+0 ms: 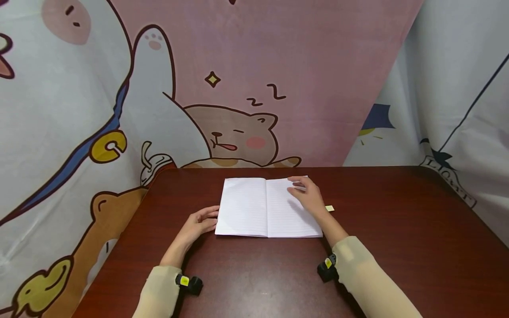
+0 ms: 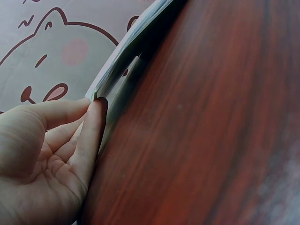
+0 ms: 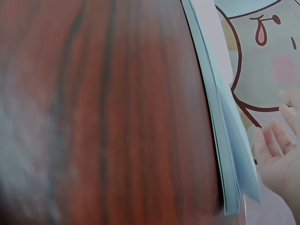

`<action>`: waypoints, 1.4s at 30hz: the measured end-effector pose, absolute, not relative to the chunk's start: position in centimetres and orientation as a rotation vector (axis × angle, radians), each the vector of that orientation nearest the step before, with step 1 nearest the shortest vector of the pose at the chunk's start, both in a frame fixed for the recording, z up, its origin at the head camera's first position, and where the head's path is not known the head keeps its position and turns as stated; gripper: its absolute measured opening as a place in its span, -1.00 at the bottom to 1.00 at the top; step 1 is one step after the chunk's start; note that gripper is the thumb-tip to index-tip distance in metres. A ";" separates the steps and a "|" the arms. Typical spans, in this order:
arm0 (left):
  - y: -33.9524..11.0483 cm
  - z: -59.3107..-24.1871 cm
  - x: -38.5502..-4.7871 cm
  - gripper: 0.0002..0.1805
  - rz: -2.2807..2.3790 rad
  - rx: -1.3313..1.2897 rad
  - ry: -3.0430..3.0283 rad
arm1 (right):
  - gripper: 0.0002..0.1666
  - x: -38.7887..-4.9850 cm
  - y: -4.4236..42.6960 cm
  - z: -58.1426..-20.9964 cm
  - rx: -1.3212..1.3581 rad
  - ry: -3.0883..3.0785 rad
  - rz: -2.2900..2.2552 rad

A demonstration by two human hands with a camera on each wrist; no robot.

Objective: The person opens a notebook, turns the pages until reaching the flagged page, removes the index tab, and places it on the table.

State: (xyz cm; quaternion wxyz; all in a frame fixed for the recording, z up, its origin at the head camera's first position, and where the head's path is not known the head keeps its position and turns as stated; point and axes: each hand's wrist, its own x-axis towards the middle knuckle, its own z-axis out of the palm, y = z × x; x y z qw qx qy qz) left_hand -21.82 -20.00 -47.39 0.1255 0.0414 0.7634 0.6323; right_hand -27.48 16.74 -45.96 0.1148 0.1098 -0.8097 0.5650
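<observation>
Here's the lined notebook (image 1: 242, 207), lying open on the desk (image 1: 254, 282) with 2 ruled pages facing up! My left fingers (image 2: 89, 136) are pinching its left edge, thumb above and another finger underneath: a narrow grip. Across the spread, my right fingers (image 1: 308, 182) are hovering around the far right corner, loosely bent and spaced apart, holding nothing that I can see; whether they're touching paper, I can't tell. Down the right side, a leaf (image 3: 241, 154) is standing slightly away from the stack. I'm judging this as page-turning, so I should be catching just 1 sheet near that corner, letting my left pinch do the steadying without creasing anything, and swinging the paper over smoothly. Careful there: a pale yellow slip (image 1: 329, 208) is showing just beyond the right edge, close to my wrist, and a careless sleeve could be dragging it!
</observation>
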 end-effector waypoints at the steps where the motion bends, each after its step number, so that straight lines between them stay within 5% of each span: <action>1: -20.0 -47.4 -21.8 -0.44 1.844 0.120 2.224 | -0.57 -27.5 16.9 -45.9 0.298 -2.366 1.660; 13: -19.9 -47.3 -21.7 -0.44 1.839 0.118 2.227 | -0.54 -27.7 19.0 -45.7 0.096 -2.481 1.488; 25: -20.0 -47.2 -21.6 -0.44 1.836 0.123 2.243 | -0.12 -28.7 21.9 -46.6 0.121 -2.786 1.523; 42: -19.9 -47.3 -21.7 -0.44 1.854 0.128 2.229 | -0.26 -28.4 21.8 -46.2 0.119 -2.822 1.470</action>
